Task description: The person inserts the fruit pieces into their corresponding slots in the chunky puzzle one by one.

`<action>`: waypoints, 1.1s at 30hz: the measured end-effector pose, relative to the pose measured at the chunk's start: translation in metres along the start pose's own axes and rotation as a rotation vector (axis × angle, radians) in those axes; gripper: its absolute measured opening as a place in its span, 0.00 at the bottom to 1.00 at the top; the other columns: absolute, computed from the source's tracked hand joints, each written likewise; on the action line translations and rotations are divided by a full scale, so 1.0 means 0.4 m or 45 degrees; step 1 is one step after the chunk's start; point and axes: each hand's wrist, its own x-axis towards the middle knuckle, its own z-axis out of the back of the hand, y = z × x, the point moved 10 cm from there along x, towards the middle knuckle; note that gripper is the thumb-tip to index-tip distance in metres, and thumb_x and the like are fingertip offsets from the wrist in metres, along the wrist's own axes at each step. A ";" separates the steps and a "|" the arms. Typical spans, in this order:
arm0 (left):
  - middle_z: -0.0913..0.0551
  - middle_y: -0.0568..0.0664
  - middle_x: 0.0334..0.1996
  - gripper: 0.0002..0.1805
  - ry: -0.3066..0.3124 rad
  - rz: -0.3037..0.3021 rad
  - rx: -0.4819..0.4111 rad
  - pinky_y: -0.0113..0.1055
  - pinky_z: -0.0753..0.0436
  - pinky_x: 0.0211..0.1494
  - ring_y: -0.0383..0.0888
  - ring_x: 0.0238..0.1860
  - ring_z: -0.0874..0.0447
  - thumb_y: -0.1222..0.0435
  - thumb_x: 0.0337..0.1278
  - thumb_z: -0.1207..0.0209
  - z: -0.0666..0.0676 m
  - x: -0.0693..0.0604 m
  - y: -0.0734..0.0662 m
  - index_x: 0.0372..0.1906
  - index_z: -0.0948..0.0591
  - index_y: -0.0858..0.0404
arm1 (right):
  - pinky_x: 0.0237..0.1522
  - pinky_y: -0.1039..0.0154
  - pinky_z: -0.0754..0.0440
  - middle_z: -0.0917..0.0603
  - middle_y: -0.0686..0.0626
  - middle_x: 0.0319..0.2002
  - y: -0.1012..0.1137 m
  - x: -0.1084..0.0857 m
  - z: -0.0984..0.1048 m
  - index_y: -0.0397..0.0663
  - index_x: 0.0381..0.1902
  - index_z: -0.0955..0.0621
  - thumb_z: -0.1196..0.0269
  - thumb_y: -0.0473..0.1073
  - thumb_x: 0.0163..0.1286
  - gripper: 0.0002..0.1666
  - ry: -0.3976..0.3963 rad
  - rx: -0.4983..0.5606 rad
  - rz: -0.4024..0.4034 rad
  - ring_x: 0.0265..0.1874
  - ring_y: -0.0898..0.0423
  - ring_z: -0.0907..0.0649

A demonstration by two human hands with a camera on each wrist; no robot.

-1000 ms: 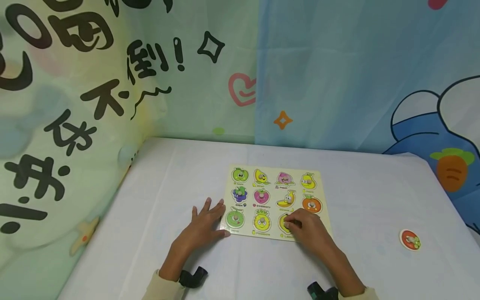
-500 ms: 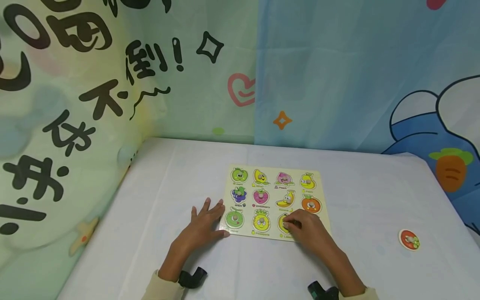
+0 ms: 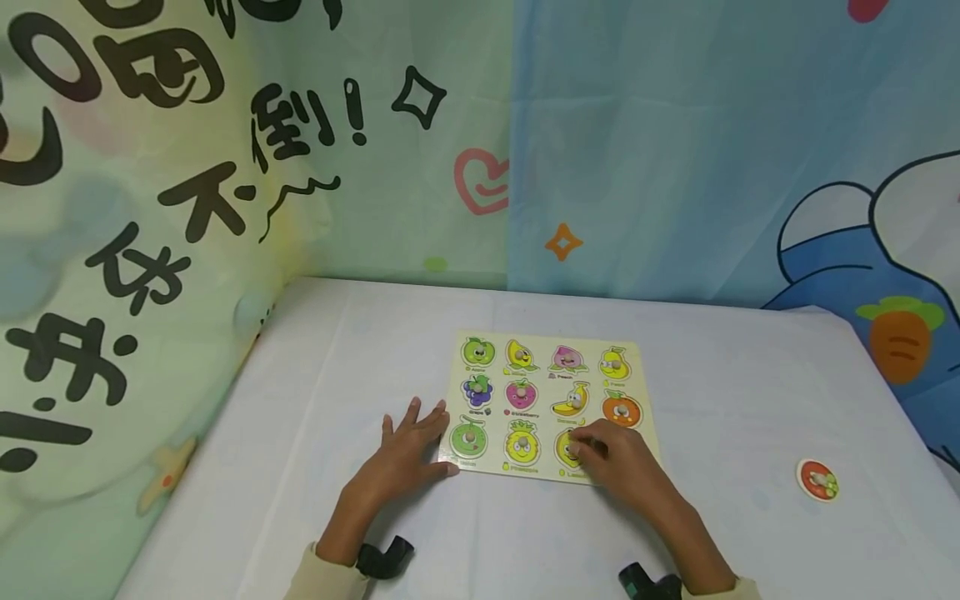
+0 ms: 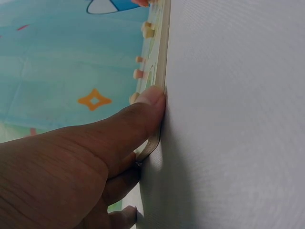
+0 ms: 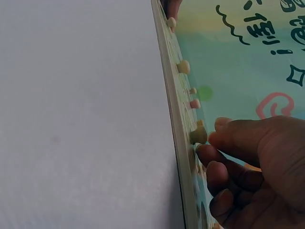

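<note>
A pale yellow puzzle board (image 3: 545, 408) printed with fruit lies flat on the table. Its pieces carry small round knobs. My left hand (image 3: 401, 450) rests at the board's left edge with fingers spread; in the left wrist view the thumb (image 4: 151, 98) presses against the board's side. Over the front right of the board, my right hand (image 3: 622, 462) pinches the knob of the yellow lemon piece (image 3: 564, 450). That knob (image 5: 198, 135) shows at the thumb and fingertips in the right wrist view. The lemon piece is partly covered by the fingers and sits in the board.
A round red piece (image 3: 817, 480) with a knob and green marks lies alone on the white tablecloth (image 3: 735, 392) to the right. Printed curtains (image 3: 660, 150) stand behind and left of the table. Black cameras (image 3: 386, 557) are strapped to both wrists.
Both hands stay where they were. The board and the red piece have not moved; only a slight shift of the head view shows.
</note>
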 end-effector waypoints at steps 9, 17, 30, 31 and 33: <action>0.38 0.48 0.72 0.43 -0.005 0.000 0.000 0.69 0.60 0.68 0.58 0.75 0.57 0.54 0.47 0.28 0.002 0.000 -0.002 0.69 0.30 0.62 | 0.29 0.68 0.25 0.17 0.54 0.36 -0.035 -0.013 0.056 0.44 0.43 0.14 0.32 0.31 0.61 0.12 -0.097 0.008 -0.036 0.29 0.59 0.25; 0.38 0.49 0.72 0.43 -0.009 -0.003 -0.008 0.69 0.61 0.68 0.58 0.75 0.57 0.53 0.47 0.28 0.000 -0.001 0.001 0.69 0.30 0.62 | 0.26 0.69 0.25 0.17 0.53 0.35 -0.092 -0.047 0.136 0.43 0.45 0.14 0.32 0.31 0.60 0.13 -0.225 -0.044 -0.077 0.27 0.59 0.25; 0.37 0.49 0.72 0.43 -0.017 -0.010 -0.010 0.69 0.61 0.67 0.59 0.75 0.57 0.53 0.47 0.28 0.001 0.000 0.002 0.69 0.30 0.62 | 0.23 0.77 0.31 0.17 0.44 0.40 -0.216 -0.134 0.296 0.40 0.49 0.15 0.33 0.32 0.62 0.15 -0.536 -0.207 -0.261 0.26 0.66 0.27; 0.37 0.49 0.72 0.43 -0.015 -0.010 -0.012 0.69 0.61 0.67 0.59 0.75 0.57 0.53 0.47 0.28 0.001 0.001 0.002 0.69 0.30 0.62 | 0.23 0.76 0.31 0.17 0.44 0.40 -0.230 -0.144 0.306 0.40 0.49 0.16 0.33 0.33 0.63 0.15 -0.544 -0.218 -0.293 0.26 0.68 0.28; 0.38 0.49 0.72 0.43 -0.012 -0.008 -0.013 0.69 0.61 0.68 0.58 0.75 0.57 0.53 0.47 0.28 0.000 0.002 0.002 0.69 0.30 0.62 | 0.23 0.77 0.32 0.17 0.43 0.40 -0.256 -0.163 0.325 0.41 0.50 0.16 0.33 0.34 0.64 0.15 -0.569 -0.231 -0.352 0.26 0.72 0.29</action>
